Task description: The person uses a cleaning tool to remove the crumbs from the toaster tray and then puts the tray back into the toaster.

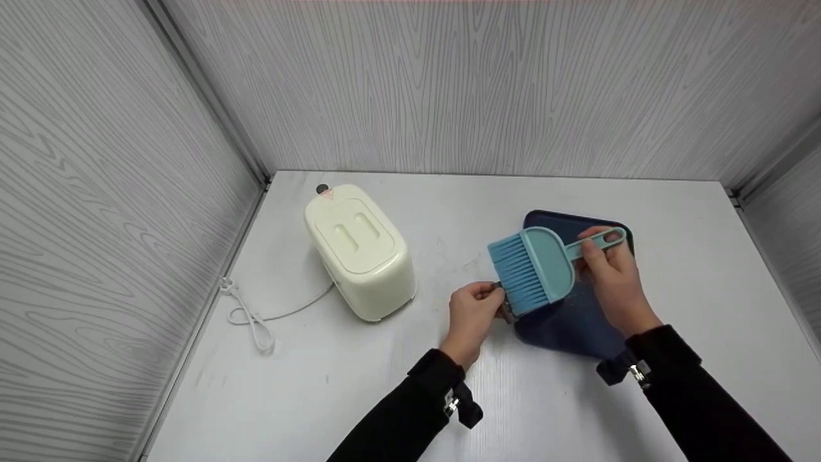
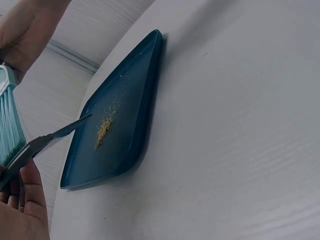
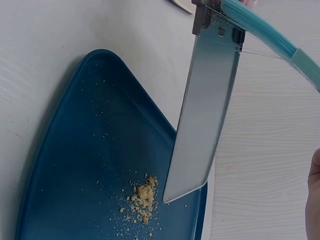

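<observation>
A turquoise brush [image 1: 545, 263] is gripped by its handle in the fingers of the right hand [image 1: 612, 276]. A metal plate [image 3: 205, 100] is pinched at one end by the left hand [image 1: 471, 314], above crumbs [image 3: 145, 197] in a blue tray [image 3: 75, 130] on the desk [image 1: 308, 391]. On a cream toaster [image 1: 369, 269], a small reddish mark [image 1: 327, 194] cannot be read.

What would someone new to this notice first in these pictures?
Probably the turquoise brush, held in the person's right grip above the dark blue tray, its bristles close to a metal plate in the left grip. Next might come the yellowish crumbs heaped on the tray. The cream toaster also stands out, left of the tray in the head view.
</observation>
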The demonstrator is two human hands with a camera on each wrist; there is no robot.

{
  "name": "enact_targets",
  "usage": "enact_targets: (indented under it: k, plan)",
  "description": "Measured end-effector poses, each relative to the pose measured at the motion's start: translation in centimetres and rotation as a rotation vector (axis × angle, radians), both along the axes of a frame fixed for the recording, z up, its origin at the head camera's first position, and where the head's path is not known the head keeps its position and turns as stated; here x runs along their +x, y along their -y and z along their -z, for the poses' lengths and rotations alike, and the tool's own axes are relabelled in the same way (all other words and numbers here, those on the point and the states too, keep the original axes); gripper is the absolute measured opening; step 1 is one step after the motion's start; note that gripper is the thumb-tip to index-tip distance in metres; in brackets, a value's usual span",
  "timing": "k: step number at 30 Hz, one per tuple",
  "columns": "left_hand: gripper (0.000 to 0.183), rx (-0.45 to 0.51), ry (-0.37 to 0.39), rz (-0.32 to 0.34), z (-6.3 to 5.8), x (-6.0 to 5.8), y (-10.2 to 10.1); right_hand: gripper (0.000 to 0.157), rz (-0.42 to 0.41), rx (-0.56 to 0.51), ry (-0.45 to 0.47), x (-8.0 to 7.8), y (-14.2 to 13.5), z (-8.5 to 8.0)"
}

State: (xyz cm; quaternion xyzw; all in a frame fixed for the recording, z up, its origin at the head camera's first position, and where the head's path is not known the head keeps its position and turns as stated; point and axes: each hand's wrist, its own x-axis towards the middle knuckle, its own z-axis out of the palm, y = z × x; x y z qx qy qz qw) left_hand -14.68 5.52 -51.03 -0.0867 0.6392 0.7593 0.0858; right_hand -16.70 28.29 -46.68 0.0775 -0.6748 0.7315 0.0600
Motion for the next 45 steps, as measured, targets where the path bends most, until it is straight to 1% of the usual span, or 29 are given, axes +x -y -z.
enact_targets:
  k: [7,10,14,24,30,36,45]
  plan:
    - [0.014,0.021,0.012,-0.010,0.12,0.02,-0.06,0.026,0.029,0.083,0.018,-0.10,-0.18,0.30]
    - [0.015,0.034,0.012,-0.004,0.06,0.04,0.02,0.025,0.032,0.122,0.011,-0.14,-0.33,0.41]
    - [0.016,0.025,0.007,0.010,-0.05,0.15,0.12,0.025,0.040,0.167,-0.010,-0.21,-0.58,0.60]
    - [0.014,0.026,0.005,-0.002,-0.03,0.03,0.25,0.021,0.061,0.231,-0.047,-0.06,-0.13,0.44]
    - [0.014,0.022,0.015,-0.010,0.01,-0.04,0.30,0.021,0.062,0.237,-0.061,0.04,-0.07,0.46]
    - [0.014,0.019,0.024,-0.015,0.08,-0.03,0.20,0.022,0.059,0.240,-0.055,0.26,-0.06,0.40]
    - [0.015,0.011,0.041,-0.010,0.00,0.05,0.18,0.021,0.110,0.399,-0.113,0.47,0.29,0.20]
